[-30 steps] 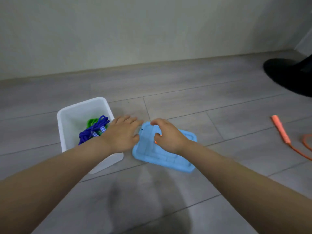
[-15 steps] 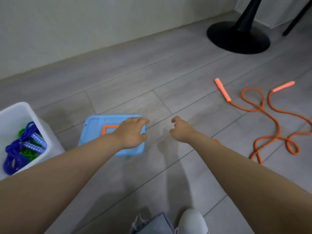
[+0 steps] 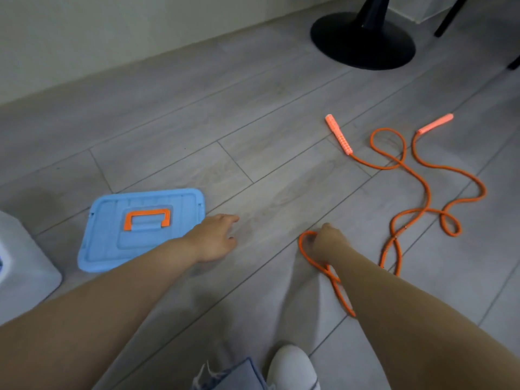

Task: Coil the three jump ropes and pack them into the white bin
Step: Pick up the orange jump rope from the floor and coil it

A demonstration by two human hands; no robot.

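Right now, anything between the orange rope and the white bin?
The blue lid lies flat on the floor between the orange rope and the white bin, beside the bin, not on it. The bin's opening is out of frame. The right hand is already at a rope loop; the left hand holds nothing.
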